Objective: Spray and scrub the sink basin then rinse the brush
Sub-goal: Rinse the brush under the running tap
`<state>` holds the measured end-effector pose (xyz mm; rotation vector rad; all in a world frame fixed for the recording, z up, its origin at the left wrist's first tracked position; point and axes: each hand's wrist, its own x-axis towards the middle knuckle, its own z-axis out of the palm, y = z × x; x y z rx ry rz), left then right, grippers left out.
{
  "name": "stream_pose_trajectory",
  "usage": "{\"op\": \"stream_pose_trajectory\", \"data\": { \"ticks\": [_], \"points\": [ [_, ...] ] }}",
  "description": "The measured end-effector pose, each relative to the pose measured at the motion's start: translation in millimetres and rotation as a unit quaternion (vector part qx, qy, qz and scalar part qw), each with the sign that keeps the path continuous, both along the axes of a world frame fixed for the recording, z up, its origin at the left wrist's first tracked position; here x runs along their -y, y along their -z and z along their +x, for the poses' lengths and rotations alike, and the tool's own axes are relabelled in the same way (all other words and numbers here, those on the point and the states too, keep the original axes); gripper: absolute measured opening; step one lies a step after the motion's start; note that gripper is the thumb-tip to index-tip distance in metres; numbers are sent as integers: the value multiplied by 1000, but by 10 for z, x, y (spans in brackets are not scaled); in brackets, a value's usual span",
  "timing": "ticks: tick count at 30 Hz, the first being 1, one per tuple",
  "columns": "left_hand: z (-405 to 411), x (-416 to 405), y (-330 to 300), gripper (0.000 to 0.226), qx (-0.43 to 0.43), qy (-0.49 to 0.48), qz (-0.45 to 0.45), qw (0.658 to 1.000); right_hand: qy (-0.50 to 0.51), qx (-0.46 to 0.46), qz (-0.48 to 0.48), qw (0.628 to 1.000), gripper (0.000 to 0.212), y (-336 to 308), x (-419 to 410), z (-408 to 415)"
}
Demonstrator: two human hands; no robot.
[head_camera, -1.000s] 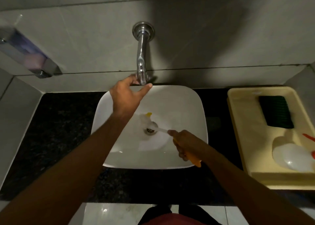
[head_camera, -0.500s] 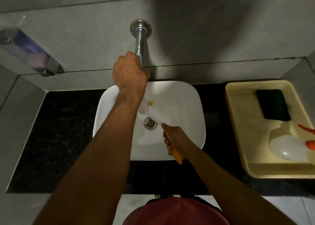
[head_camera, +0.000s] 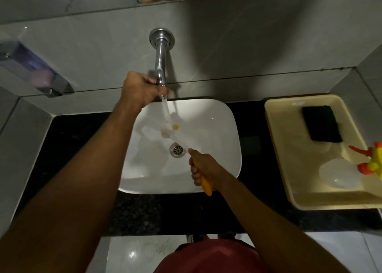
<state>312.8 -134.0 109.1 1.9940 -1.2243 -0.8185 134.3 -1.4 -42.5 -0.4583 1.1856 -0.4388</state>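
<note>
A white square sink basin (head_camera: 217,128) sits on a black counter, its drain (head_camera: 177,150) in the middle. My left hand (head_camera: 142,90) is closed around the end of the chrome faucet (head_camera: 160,61), and a stream of water (head_camera: 165,109) falls from it. The water lands on the pale head of the brush (head_camera: 168,130), held over the basin just behind the drain. My right hand (head_camera: 201,167) grips the brush's orange handle at the basin's front right.
A cream tray (head_camera: 277,140) stands on the counter to the right, holding a dark green scrub pad (head_camera: 321,126) and a spray bottle (head_camera: 343,173) with an orange and yellow trigger. A soap dispenser (head_camera: 35,70) hangs on the left wall.
My left hand rose from the spout tip and closed on the faucet's end. Water now runs onto the brush head. The brush moved back from the drain to under the stream.
</note>
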Motion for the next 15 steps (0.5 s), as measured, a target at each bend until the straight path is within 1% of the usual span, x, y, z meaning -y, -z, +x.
{"op": "stream_pose_trajectory", "data": {
  "ticks": [2, 4, 7, 10, 15],
  "points": [
    [38, -6, -6, 40, -17, 10, 5, 1000, 22, 20, 12, 999, 42, -14, 18, -29],
    [62, 0, -36, 39, -26, 18, 18, 999, 21, 35, 24, 999, 42, -12, 21, -76],
    [63, 22, -67, 37, -46, 28, 35, 998, -8, 30, 39, 999, 43, 1, 16, -118],
    [57, 20, -58, 36, -53, 25, 39, 998, 4, 32, 46, 998, 42, 5, 61, -88],
    [36, 14, -65, 36, -62, 20, 46, 997, -11, 27, 40, 999, 41, -2, 135, -119]
  ]
}}
